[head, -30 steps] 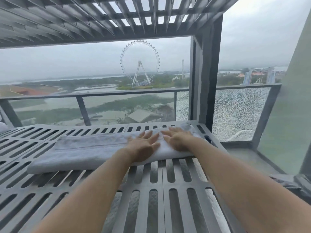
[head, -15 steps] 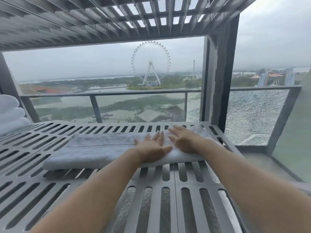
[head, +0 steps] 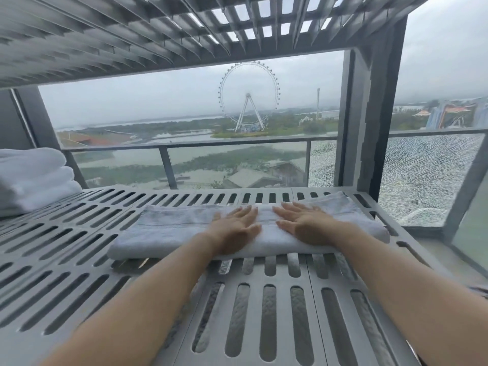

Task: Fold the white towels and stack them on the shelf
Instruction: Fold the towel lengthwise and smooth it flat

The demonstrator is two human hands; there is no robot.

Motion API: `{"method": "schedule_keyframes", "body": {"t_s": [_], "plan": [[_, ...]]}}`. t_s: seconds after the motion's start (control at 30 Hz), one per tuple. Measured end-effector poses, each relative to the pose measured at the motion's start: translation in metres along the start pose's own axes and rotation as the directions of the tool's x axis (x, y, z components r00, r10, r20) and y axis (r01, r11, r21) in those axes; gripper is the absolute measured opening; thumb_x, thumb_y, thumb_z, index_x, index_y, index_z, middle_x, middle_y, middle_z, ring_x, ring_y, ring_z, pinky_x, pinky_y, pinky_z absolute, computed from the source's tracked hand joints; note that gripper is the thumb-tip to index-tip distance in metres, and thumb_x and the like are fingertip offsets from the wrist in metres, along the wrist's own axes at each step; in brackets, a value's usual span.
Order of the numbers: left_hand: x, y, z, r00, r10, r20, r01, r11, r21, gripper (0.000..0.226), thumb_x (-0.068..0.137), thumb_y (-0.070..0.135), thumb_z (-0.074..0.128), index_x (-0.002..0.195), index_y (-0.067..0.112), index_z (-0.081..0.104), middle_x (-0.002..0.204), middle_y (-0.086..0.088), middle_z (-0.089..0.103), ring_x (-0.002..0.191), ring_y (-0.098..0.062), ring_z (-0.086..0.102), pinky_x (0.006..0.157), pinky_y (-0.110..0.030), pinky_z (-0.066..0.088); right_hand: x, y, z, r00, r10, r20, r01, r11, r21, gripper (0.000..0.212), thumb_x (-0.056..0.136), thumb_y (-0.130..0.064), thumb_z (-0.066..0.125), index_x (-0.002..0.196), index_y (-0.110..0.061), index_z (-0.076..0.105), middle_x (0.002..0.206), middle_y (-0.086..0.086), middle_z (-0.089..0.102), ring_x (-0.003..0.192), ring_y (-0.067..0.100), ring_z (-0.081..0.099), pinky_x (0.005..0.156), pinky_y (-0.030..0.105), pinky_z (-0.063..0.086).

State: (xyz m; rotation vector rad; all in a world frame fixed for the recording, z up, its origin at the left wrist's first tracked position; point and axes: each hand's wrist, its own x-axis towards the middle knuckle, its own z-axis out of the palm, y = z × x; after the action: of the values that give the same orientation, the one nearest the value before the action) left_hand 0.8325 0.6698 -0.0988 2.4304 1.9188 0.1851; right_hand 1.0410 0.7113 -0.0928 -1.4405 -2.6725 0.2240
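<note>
Folded towel (head: 182,231): white, with a faint grey woven band along its length. Stack of towels (head: 31,178) at far left: plain white. Shelf (head: 280,276): mid-grey, perforated in regular rows of dark oblong slots; upper shelf (head: 105,43) the same. Glass panel (head: 422,175): a fine whitish crackle web. Ferris wheel (head: 248,96): white against grey sky (head: 148,101).

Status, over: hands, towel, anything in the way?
Left hand and right hand press flat on folded white towel. Towel on grey slotted metal shelf. Stack of white towels far left, apart.

Ferris wheel (head: 248,95) far beyond railing (head: 237,143) | tower (head: 318,101) right of wheel | shattered glass (head: 422,178) at right | grey roof (head: 250,178) below railing | overcast sky (head: 158,101) above
</note>
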Motion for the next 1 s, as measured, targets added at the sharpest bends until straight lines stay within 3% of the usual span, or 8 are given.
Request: {"method": "schedule_keyframes", "body": {"t_s": [0.1,0.17,0.23,0.3,0.43,0.67,0.8,1.0], "plan": [[-0.002,-0.009,-0.001,0.995,-0.028,0.093,0.027,1.0,0.016,0.064,0.091,0.06,0.013,0.147,0.032,-0.002,0.156,0.01,-0.006,0.142,-0.007,-0.007,0.112,-0.044,-0.006,-0.006,0.0,0.0,0.998,0.064,-0.012,-0.064,0.998,-0.002,0.053,0.094,-0.055,0.018,0.144,-0.042,0.01,0.156,-0.01,0.003,0.143,0.013,0.0,0.116,0.046,0.0],[-0.003,-0.006,-0.004,0.996,-0.028,0.08,0.027,1.0,0.016,0.065,0.091,0.061,0.014,0.147,0.032,-0.001,0.156,0.009,-0.006,0.142,-0.007,-0.007,0.112,-0.045,-0.007,-0.013,-0.006,0.0,0.991,0.067,-0.12,-0.061,0.997,0.051,0.048,0.095,-0.047,0.025,0.141,-0.035,0.031,0.154,-0.004,0.022,0.141,0.017,0.019,0.114,0.044,0.016],[-0.006,0.0,-0.005,0.999,-0.04,0.012,0.04,0.999,0.017,0.066,0.092,0.059,0.019,0.148,0.029,0.004,0.157,0.008,-0.005,0.142,-0.009,-0.008,0.111,-0.05,-0.008,-0.022,-0.012,0.0,0.947,0.059,-0.316,-0.018,0.991,0.131,0.035,0.092,-0.033,0.037,0.118,-0.024,0.058,0.135,0.0,0.052,0.121,0.02,0.047,0.099,0.037,0.039],[-0.012,0.003,-0.005,0.995,-0.091,-0.044,0.091,0.996,-0.005,0.064,0.092,0.056,0.024,0.148,0.025,0.011,0.157,0.007,-0.001,0.143,-0.011,-0.005,0.11,-0.056,-0.007,-0.033,-0.014,-0.001,0.902,0.069,-0.427,0.001,0.987,0.162,0.025,0.087,-0.025,0.047,0.101,-0.023,0.068,0.118,-0.002,0.064,0.106,0.018,0.057,0.088,0.032,0.046],[-0.021,-0.001,-0.003,0.991,-0.129,0.047,0.128,0.991,0.026,0.061,0.094,0.055,0.012,0.148,0.027,0.004,0.157,0.005,-0.004,0.144,-0.015,-0.004,0.11,-0.055,-0.009,-0.052,-0.005,-0.011,0.938,0.056,-0.341,0.005,0.985,0.175,0.023,0.087,-0.029,0.055,0.106,-0.023,0.067,0.121,0.0,0.064,0.113,0.015,0.056,0.099,0.031,0.042],[-0.022,0.002,-0.002,0.988,-0.142,0.057,0.14,0.989,0.038,0.062,0.093,0.056,0.01,0.148,0.028,-0.001,0.157,0.005,-0.008,0.143,-0.014,-0.007,0.11,-0.054,-0.01,-0.079,0.008,-0.029,0.992,0.125,0.014,-0.126,0.984,0.126,0.057,0.081,-0.035,0.059,0.136,-0.033,0.041,0.149,-0.008,0.033,0.135,0.012,0.03,0.11,0.031,0.02],[-0.024,0.003,-0.004,0.988,-0.144,0.055,0.142,0.989,0.037,0.062,0.094,0.056,0.01,0.148,0.027,0.0,0.157,0.004,-0.006,0.144,-0.015,-0.006,0.11,-0.055,-0.011,-0.091,0.012,-0.028,0.987,0.152,-0.053,-0.154,0.988,-0.025,0.067,0.074,-0.017,0.057,0.137,-0.033,0.038,0.145,-0.01,0.037,0.13,0.014,0.037,0.107,0.031,0.031],[-0.027,0.006,-0.005,0.989,-0.146,0.038,0.144,0.989,0.04,0.061,0.094,0.055,0.01,0.148,0.027,0.001,0.157,0.005,-0.006,0.144,-0.015,-0.005,0.111,-0.055,-0.01,-0.087,0.006,-0.018,0.943,0.115,-0.313,-0.193,0.954,-0.231,0.054,0.073,-0.01,0.047,0.12,-0.035,0.053,0.121,-0.009,0.06,0.107,0.022,0.057,0.087,0.038,0.048]]}}
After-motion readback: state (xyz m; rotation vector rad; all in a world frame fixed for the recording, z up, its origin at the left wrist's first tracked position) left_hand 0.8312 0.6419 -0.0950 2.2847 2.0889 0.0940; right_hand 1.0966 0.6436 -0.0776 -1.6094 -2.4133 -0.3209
